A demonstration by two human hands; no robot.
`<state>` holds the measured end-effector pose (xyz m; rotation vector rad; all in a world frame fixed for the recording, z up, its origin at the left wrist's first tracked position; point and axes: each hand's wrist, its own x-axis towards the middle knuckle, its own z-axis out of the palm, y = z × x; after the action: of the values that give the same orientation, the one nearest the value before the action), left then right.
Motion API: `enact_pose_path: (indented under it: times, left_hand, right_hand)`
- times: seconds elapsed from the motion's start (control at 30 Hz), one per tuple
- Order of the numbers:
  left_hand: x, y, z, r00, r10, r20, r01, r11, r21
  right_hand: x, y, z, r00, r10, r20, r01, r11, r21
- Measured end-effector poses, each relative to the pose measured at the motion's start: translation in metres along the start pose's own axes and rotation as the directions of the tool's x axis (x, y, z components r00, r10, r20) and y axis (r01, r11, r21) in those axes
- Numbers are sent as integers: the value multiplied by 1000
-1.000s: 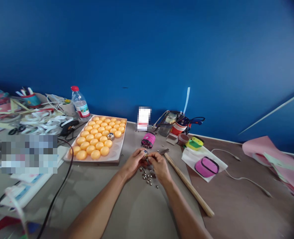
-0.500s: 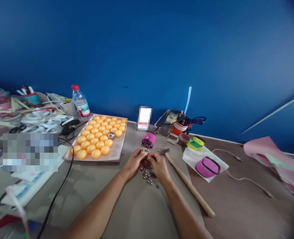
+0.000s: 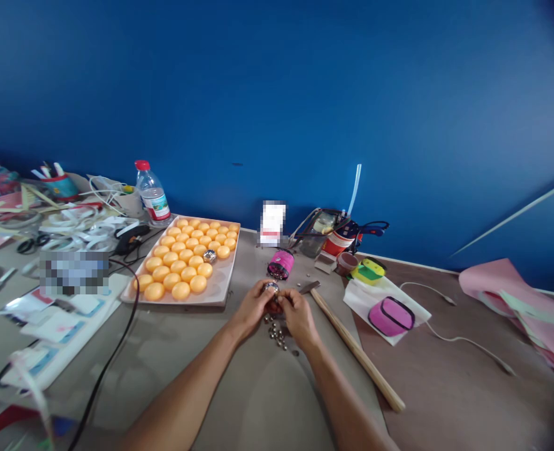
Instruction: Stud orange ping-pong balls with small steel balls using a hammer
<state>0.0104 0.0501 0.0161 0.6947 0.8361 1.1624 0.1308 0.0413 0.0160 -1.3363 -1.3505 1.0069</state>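
My left hand [image 3: 256, 300] is closed around a small shiny silver ball [image 3: 271, 287], holding it up above the table. My right hand [image 3: 297, 309] meets it from the right, fingertips pinched at the ball's side; whatever they pinch is too small to make out. Below both hands lie several small shiny metal beads [image 3: 277, 335]. Just beyond them, a magenta pouch [image 3: 281, 263] lies on its side, its mouth towards me, with dark shiny beads at the opening. A similar silver ball [image 3: 210, 256] sits in the tray [image 3: 218, 291] among many orange balls [image 3: 181, 290].
A hammer [image 3: 352, 344] with a wooden handle lies to the right. Beyond it a purple pouch [image 3: 392, 316] rests on white paper [image 3: 352, 297]. Leftward are a power strip [image 3: 77, 332], a black cable [image 3: 112, 357] and a water bottle [image 3: 153, 197]. A blue wall [image 3: 258, 94] rises behind.
My right hand has shifted very slightly at the ball. My left hand keeps the ball in nearly the same place. The beads and the tray look unchanged.
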Motion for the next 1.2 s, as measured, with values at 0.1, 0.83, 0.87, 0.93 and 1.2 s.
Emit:
enact_pose_path:
  times: [0.1, 0.83, 0.87, 0.93, 1.2]
  left_hand:
    - [1, -1, -2, 999, 43, 6, -44, 995, 84]
    - [1, -3, -1, 997, 13, 74, -15, 999, 31]
    - [2, -2, -2, 997, 0, 77, 0, 1000, -4]
    - [3, -1, -3, 997, -18, 69, 22, 998, -58]
    - [2, 3, -3, 995, -56, 80, 66, 989, -133]
  right_hand:
    - [-1, -1, 0, 1000, 9, -26, -9, 999, -33]
    - [1, -7, -4, 989, -41, -145, 41, 999, -2]
    - [2, -7, -8, 986, -50, -161, 54, 998, 15]
    - [3, -4, -15, 978, -60, -202, 67, 997, 27]
    - [10, 15, -26, 942, -185, -278, 126, 968, -217]
